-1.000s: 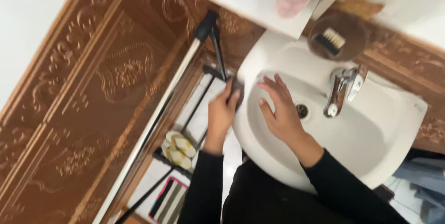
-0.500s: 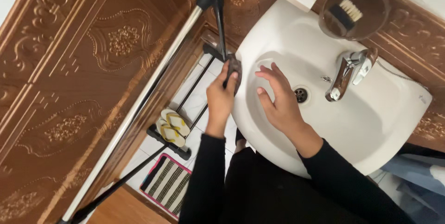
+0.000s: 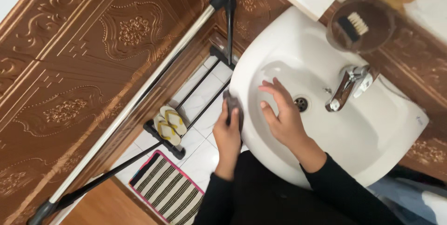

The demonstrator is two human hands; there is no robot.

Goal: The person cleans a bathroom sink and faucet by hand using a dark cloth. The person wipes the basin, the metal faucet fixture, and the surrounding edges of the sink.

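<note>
The left hand [image 3: 228,134] grips a dark sponge [image 3: 232,106] against the sink [image 3: 372,136] rim; the right hand [image 3: 284,118] rests open inside the basin. Firm, even pressure along the rim would clean it best.

A home bathroom: white washbasin [image 3: 372,141], chrome tap [image 3: 347,85], floor tiles [image 3: 200,99].

Two bare hands, black long sleeves

The left hand [image 3: 228,136] and right hand [image 3: 284,118] wear no gloves, rings or watch. Both arms are covered to the wrist by snug, plain black sleeves, matching the dark garment over the torso below.
</note>
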